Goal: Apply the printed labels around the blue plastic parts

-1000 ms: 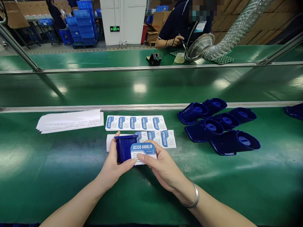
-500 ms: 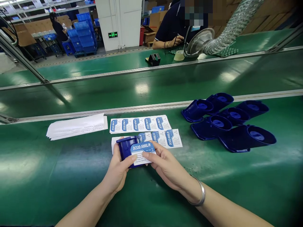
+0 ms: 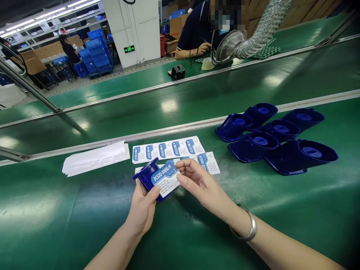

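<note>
My left hand [image 3: 144, 204] grips a dark blue plastic housing [image 3: 146, 173] from the left, with its thumb on the lower left of a label. That white and blue label [image 3: 168, 182], printed DC52Q-5000L/H, lies on the housing's face, which is tilted. At the label's right edge is my right hand [image 3: 201, 183], thumb and index fingertips by the edge and apart from each other, the other fingers loosely curled. Behind the housing lies a label sheet [image 3: 209, 164], partly hidden by it and by my right hand. Further back is another label sheet [image 3: 168, 149] with several labels.
Several blue housings [image 3: 260, 146] stand at the right on the green work surface [image 3: 92, 210]. A stack of white paper strips [image 3: 94, 159] lies at the left. Metal rails [image 3: 123, 98] cross behind. Opposite, a co-worker [image 3: 194, 32] sits near a flexible metal duct [image 3: 258, 35].
The housing with its label has tilted, its right side rising. My right hand has shifted right, its thumb sliding from the label's middle to its right edge. The camera view has turned slightly.
</note>
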A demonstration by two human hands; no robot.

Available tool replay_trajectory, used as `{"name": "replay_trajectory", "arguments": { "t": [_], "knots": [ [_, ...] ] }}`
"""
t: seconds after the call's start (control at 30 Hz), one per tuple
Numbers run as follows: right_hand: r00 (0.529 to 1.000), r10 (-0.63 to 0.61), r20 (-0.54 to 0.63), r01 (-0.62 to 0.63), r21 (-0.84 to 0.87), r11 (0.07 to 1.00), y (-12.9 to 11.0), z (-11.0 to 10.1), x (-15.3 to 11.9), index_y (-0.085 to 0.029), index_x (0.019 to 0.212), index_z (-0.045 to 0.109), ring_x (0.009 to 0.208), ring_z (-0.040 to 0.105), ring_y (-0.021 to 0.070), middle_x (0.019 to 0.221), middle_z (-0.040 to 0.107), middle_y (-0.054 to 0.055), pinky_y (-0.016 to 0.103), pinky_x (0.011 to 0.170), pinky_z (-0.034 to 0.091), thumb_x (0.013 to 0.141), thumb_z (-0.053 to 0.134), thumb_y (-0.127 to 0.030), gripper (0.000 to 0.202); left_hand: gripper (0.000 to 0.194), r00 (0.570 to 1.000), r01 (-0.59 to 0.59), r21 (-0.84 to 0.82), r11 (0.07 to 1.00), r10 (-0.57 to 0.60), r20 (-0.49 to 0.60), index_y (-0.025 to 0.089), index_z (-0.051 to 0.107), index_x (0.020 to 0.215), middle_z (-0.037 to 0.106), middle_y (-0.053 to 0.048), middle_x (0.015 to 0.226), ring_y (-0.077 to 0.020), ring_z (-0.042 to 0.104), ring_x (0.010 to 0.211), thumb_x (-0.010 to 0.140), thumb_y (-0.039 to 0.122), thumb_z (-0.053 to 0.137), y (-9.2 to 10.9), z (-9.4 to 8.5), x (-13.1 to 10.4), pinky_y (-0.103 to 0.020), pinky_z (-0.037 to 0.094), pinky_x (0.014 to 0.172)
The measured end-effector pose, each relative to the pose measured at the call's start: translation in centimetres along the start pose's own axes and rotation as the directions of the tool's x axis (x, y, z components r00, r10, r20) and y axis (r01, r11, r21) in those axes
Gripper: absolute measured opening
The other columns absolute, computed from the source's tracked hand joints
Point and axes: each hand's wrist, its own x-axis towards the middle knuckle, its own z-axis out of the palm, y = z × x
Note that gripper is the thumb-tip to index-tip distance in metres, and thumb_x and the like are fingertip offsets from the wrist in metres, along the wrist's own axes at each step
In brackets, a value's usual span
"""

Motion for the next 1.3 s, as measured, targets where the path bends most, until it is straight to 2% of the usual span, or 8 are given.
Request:
{"name": "replay_trajectory", "arguments": {
  "t": [0.1, 0.2, 0.5, 0.7, 0.9, 1.07, 1.17, 1.3],
  "knots": [
    [0.990, -0.143, 0.000, 0.138, -0.259, 0.956, -0.4, -0.5, 0.0, -0.022, 0.094, 0.054, 0.078, 0.051, 0.0187, 0.085, 0.053, 0.001, 0.032, 0.072, 0.042, 0.099, 0.061, -0.051, 0.030, 0.077, 0.999, 0.009, -0.005, 1.000, -0.008, 0.052, 0.028, 0.041, 0.148, 0.060, -0.012, 0.141, -0.0335, 0.052, 0.135, 0.082, 0.028, 0.081, -0.1, -0.1, -0.1, -0.047, 0.044, 0.110],
    [0.967, -0.254, 0.023, 0.241, -0.401, 0.884, -0.8, -0.5, -0.1, -0.021, 0.082, 0.049, 0.071, 0.047, 0.0172, 0.077, 0.049, -0.001, 0.031, 0.066, 0.037, 0.102, 0.056, -0.051, 0.037, 0.076, 0.996, 0.026, -0.006, 1.000, -0.025, 0.088, 0.028, 0.043, 0.147, 0.063, -0.011, 0.137, -0.0342, 0.054, 0.133, 0.081, 0.026, 0.082, -0.3, -0.1, -0.3, -0.048, 0.045, 0.109],
    [0.901, -0.432, 0.048, 0.406, -0.449, 0.796, -0.6, 0.1, -0.2, -0.020, 0.071, 0.032, 0.062, 0.038, 0.0149, 0.067, 0.035, -0.003, 0.031, 0.062, 0.029, 0.108, 0.045, -0.021, 0.039, 0.069, 0.993, 0.071, -0.016, 0.997, -0.069, 0.093, 0.025, 0.055, 0.137, 0.069, -0.010, 0.127, -0.0332, 0.058, 0.129, 0.075, 0.022, 0.085, -0.4, -0.2, -0.2, -0.046, 0.047, 0.109],
    [0.860, -0.504, 0.075, 0.480, -0.449, 0.753, -0.5, 1.0, -0.2, -0.020, 0.073, 0.032, 0.065, 0.037, 0.0158, 0.068, 0.036, -0.002, 0.031, 0.064, 0.029, 0.107, 0.044, -0.013, 0.036, 0.062, 0.988, 0.114, -0.089, 0.990, -0.103, 0.117, 0.023, 0.066, 0.125, 0.076, -0.009, 0.111, -0.0343, 0.065, 0.119, 0.068, 0.027, 0.090, -0.4, -0.1, -0.8, -0.047, 0.050, 0.106],
    [0.900, -0.435, 0.028, 0.417, -0.347, 0.840, 0.6, 2.0, -0.6, -0.021, 0.074, 0.033, 0.068, 0.040, 0.0164, 0.072, 0.037, -0.002, 0.031, 0.065, 0.033, 0.109, 0.041, -0.021, 0.036, 0.068, 0.985, 0.104, -0.096, 0.990, -0.090, 0.148, 0.021, 0.065, 0.127, 0.076, -0.011, 0.110, -0.0344, 0.068, 0.114, 0.065, 0.032, 0.091, -0.6, -0.6, -0.9, -0.047, 0.050, 0.105],
    [0.986, -0.137, -0.099, 0.124, -0.132, 0.983, 1.7, 2.8, -0.8, -0.023, 0.092, 0.043, 0.073, 0.049, 0.0176, 0.084, 0.047, 0.000, 0.031, 0.066, 0.043, 0.108, 0.043, -0.048, 0.030, 0.070, 0.983, 0.079, -0.090, 0.993, -0.063, 0.172, 0.022, 0.067, 0.124, 0.077, -0.010, 0.106, -0.0334, 0.071, 0.107, 0.061, 0.039, 0.093, -0.9, -0.8, -0.8, -0.047, 0.052, 0.102],
    [0.993, -0.050, -0.107, 0.051, 0.005, 0.999, 2.6, 2.9, -0.5, -0.024, 0.105, 0.046, 0.077, 0.054, 0.0191, 0.088, 0.052, 0.001, 0.032, 0.069, 0.048, 0.107, 0.040, -0.057, 0.034, 0.054, 0.976, 0.087, -0.115, 0.990, -0.062, 0.206, 0.020, 0.070, 0.117, 0.077, -0.010, 0.108, -0.0301, 0.071, 0.104, 0.070, 0.040, 0.088, -0.7, -0.9, -0.4, -0.042, 0.055, 0.096],
    [0.970, -0.088, -0.225, 0.101, 0.045, 0.994, 3.3, 1.8, 0.5, -0.024, 0.116, 0.049, 0.088, 0.058, 0.0206, 0.100, 0.056, 0.004, 0.036, 0.082, 0.051, 0.106, 0.042, -0.059, 0.037, 0.046, 0.947, 0.208, -0.202, 0.957, -0.145, 0.288, 0.015, 0.070, 0.121, 0.072, -0.014, 0.116, -0.0267, 0.070, 0.102, 0.088, 0.048, 0.068, 0.0, -0.7, 0.0, -0.036, 0.058, 0.085]
  ]
}}
